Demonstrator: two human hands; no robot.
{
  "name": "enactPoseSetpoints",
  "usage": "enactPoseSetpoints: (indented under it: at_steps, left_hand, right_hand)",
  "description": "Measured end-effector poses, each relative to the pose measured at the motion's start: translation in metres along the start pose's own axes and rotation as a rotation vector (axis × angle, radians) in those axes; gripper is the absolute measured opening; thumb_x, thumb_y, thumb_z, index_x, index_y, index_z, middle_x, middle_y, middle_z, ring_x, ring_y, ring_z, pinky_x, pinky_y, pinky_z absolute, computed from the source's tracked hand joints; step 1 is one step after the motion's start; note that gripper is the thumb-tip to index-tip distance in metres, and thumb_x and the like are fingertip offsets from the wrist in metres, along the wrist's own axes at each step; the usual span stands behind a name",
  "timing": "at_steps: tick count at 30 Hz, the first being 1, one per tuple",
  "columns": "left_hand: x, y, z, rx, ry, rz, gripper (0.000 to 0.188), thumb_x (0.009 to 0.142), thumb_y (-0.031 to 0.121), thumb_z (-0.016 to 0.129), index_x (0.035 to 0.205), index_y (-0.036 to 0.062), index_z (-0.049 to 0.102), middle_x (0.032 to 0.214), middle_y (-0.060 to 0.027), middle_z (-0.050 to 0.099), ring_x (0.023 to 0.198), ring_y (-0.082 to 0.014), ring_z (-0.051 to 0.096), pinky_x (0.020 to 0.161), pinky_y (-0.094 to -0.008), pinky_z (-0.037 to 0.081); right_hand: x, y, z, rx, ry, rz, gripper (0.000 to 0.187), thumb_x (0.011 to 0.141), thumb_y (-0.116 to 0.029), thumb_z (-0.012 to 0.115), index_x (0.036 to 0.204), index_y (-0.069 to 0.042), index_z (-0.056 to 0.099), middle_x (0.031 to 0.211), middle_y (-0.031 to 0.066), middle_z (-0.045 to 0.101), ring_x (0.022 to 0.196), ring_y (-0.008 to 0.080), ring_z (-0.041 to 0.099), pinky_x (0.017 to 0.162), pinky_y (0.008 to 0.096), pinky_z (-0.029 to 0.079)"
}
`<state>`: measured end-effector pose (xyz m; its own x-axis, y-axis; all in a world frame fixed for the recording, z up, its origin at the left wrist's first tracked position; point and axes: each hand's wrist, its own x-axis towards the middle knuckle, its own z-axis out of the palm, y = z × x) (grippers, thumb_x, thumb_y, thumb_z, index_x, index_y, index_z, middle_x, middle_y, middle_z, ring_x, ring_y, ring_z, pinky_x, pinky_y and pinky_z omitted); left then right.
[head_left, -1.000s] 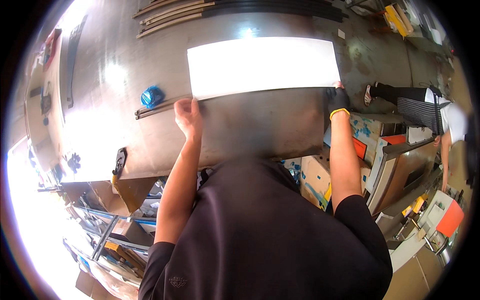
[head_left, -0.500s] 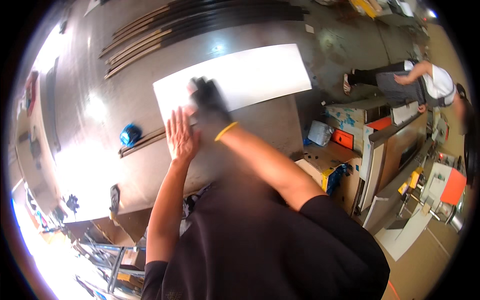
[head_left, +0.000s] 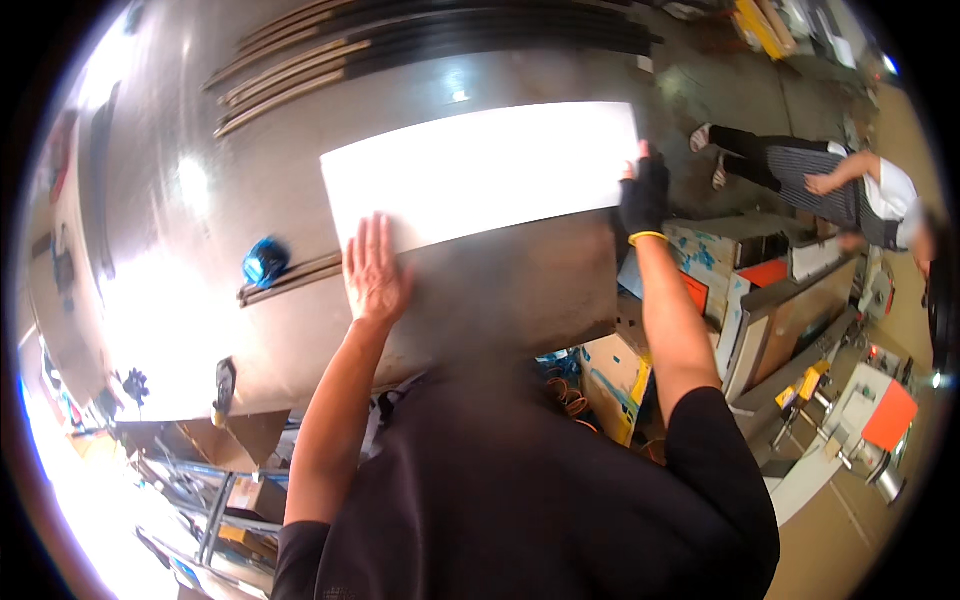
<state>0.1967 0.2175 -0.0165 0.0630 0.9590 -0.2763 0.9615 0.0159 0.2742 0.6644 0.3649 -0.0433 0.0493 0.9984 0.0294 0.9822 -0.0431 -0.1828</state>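
Note:
A long white sheet lies on the grey worktable in front of me, slightly aslant. My left hand is bare, its fingers stretched out flat over the sheet's near left corner. At the sheet's right end is my right hand, in a black glove with bare fingertips and a yellow band at the wrist. Its thumb rests over the sheet while the other fingers lie along the right edge, so it seems to pinch that edge. The undersides of both hands are hidden.
Long dark bars lie across the far side. Left of my left hand are a shiny blue bundle and thin strips; a dark-handled tool sits nearer. A cardboard box, a machine and another person are at right.
My right hand has swept from beside the left hand to the sheet's right end. The sheet has shifted slightly rightward in view, as the whole view has moved; the left hand stays at its corner.

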Motion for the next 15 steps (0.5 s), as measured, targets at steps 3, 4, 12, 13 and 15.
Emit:
enactPoseSetpoints:
  at_steps: [3,4,12,13,15]
  left_hand:
    - [-0.001,0.002,-0.007,0.020,-0.056,-0.027,0.089,0.101,0.046,0.062,0.168,0.0035,0.022,0.176,-0.0156,0.021,0.164,-0.0318,0.015,0.133,-0.0498,0.013]
    - [0.001,0.000,-0.007,0.070,-0.095,-0.030,0.090,0.103,0.051,0.058,0.169,0.0050,0.018,0.178,-0.0136,0.017,0.165,-0.0285,0.012,0.134,-0.0475,0.012]
    - [-0.055,-0.080,-0.034,-0.615,0.519,0.063,0.092,0.087,0.013,0.076,0.164,-0.0034,0.028,0.167,-0.0264,0.037,0.156,-0.0425,0.034,0.129,-0.0513,0.024]
    - [-0.069,-0.091,-0.041,-0.661,0.560,-0.173,0.085,0.089,0.008,0.073,0.162,-0.0039,0.031,0.163,-0.0260,0.042,0.154,-0.0415,0.037,0.127,-0.0521,0.027]
    - [-0.090,-0.133,-0.027,-0.574,0.786,-0.412,0.073,0.095,0.005,0.070,0.159,-0.0019,0.037,0.154,-0.0241,0.048,0.142,-0.0397,0.047,0.122,-0.0501,0.036]
  right_hand:
    - [-0.007,-0.010,0.009,-0.153,0.117,0.016,0.066,0.108,-0.041,0.053,0.163,-0.009,0.036,0.166,0.0232,0.039,0.155,0.0451,0.031,0.128,0.0564,0.019]
    - [-0.013,-0.024,0.010,-0.162,0.154,0.047,0.066,0.108,-0.041,0.052,0.164,-0.010,0.037,0.166,0.0222,0.039,0.155,0.0461,0.030,0.128,0.0570,0.019]
    - [-0.094,-0.223,0.034,-0.045,0.120,-0.189,0.075,0.103,-0.043,0.056,0.165,-0.008,0.034,0.170,0.0223,0.031,0.158,0.0465,0.024,0.127,0.0665,0.012]
    - [-0.105,-0.248,0.039,0.024,0.112,-0.254,0.077,0.102,-0.044,0.057,0.165,-0.008,0.034,0.170,0.0233,0.031,0.158,0.0470,0.024,0.127,0.0670,0.012]
    - [-0.126,-0.308,0.043,0.137,0.079,-0.314,0.080,0.097,-0.040,0.066,0.163,-0.007,0.038,0.167,0.0259,0.033,0.156,0.0485,0.027,0.127,0.0673,0.014]
